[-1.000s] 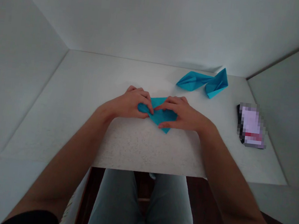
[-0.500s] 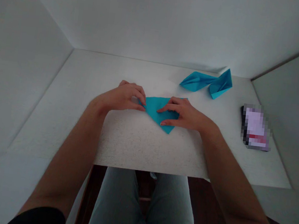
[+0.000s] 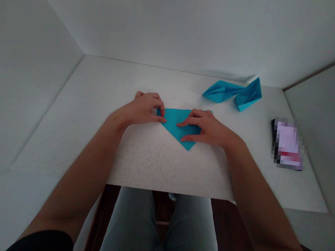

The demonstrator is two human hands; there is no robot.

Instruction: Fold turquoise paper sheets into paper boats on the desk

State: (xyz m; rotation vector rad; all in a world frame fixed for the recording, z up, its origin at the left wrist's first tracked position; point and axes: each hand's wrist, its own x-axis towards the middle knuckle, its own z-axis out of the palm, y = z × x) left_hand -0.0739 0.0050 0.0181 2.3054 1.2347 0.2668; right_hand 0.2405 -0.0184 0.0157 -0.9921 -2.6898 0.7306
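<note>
A blue sheet of paper (image 3: 176, 122) folded into a downward-pointing triangle lies flat on the white table (image 3: 151, 160) in front of me. My left hand (image 3: 142, 109) presses its curled fingertips on the triangle's left corner. My right hand (image 3: 208, 128) lies over the right part, its index finger stretched along the paper and pressing it down. Both hands hold the paper against the table.
Two finished blue folded paper shapes (image 3: 234, 92) lie at the back right near the wall. A phone (image 3: 288, 144) lies at the right side of the table. White walls close in the table on the left, back and right. My knees show below the front edge.
My hands have moved apart and the paper now lies spread as a flat triangle. The left hand slid left to the corner.
</note>
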